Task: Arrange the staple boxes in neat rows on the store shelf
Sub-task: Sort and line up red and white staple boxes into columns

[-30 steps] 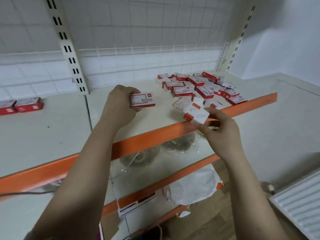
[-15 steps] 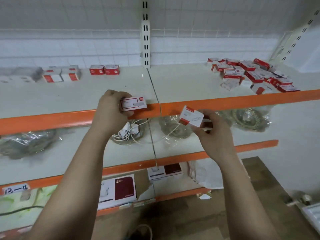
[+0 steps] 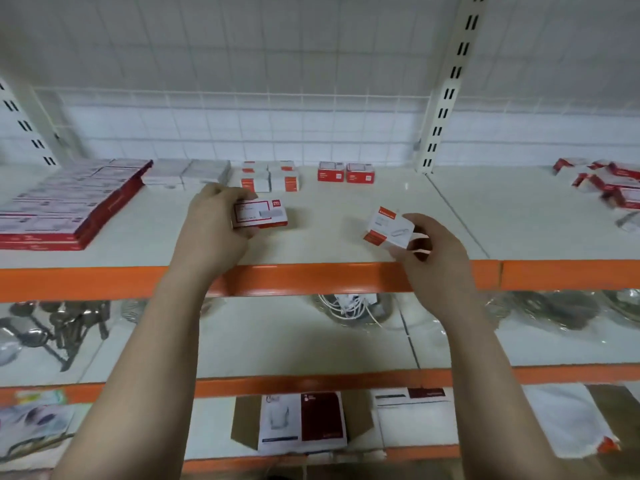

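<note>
While over shelf point(image 3: 346, 237), left hand point(image 3: 214, 230) and right hand point(image 3: 436, 258) each grip staple box point(image 3: 261, 213).

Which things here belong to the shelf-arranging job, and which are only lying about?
Job:
- red-and-white staple box in left hand
- white-and-orange box in right hand
- two red boxes standing at the back
- loose box heap

Lying about:
- bagged metal utensils
- white cable coil

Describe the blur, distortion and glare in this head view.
Head view: wide-angle bending bows the orange shelf edge and the upright; box in left hand fairly sharp, its print unreadable; loose boxes at right smeared; glare on plastic-wrapped goods below.
</note>
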The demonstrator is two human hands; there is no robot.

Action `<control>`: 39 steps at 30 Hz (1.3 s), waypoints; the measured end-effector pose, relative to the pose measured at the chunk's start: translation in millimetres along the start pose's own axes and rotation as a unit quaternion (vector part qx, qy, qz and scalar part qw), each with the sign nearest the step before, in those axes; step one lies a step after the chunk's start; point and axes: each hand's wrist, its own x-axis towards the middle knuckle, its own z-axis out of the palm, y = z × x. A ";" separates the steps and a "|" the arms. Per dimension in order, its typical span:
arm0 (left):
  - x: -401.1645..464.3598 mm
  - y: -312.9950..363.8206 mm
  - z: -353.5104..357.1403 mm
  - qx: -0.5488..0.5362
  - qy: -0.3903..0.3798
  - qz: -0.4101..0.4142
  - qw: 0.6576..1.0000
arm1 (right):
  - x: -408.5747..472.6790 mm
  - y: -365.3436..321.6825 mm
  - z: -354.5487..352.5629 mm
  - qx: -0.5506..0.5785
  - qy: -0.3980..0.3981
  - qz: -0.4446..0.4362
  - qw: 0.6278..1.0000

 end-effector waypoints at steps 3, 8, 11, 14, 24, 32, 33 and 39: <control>27.0 -38.7 -20.1 0.009 -0.015 0.015 1.000 | 18.6 -28.4 50.2 0.001 0.011 -0.001 1.000; 57.3 -99.1 -46.8 0.014 -0.051 0.040 0.998 | 40.5 -65.8 115.0 -0.015 0.004 0.006 1.000; 67.6 -126.7 -57.8 0.015 -0.047 0.036 0.998 | 50.8 -77.9 139.1 -0.033 -0.013 0.002 0.999; 72.5 -147.0 -64.1 0.013 -0.044 0.027 0.999 | 65.7 -87.7 155.7 -0.058 -0.053 -0.014 0.997; 73.5 -160.6 -70.4 0.008 -0.040 -0.016 0.999 | 117.3 -97.5 192.6 -0.171 -0.186 -0.036 0.967; 79.9 -163.4 -72.2 0.022 -0.061 -0.037 0.997 | 108.9 -92.3 190.8 -0.134 -0.115 0.029 0.984; 83.0 -164.7 -71.2 0.028 -0.062 -0.038 0.997 | 106.1 -92.4 189.9 -0.132 -0.109 0.024 0.985; 99.2 -174.4 -62.0 0.089 -0.099 -0.035 0.990 | 93.5 -89.1 191.8 -0.123 -0.097 0.034 0.987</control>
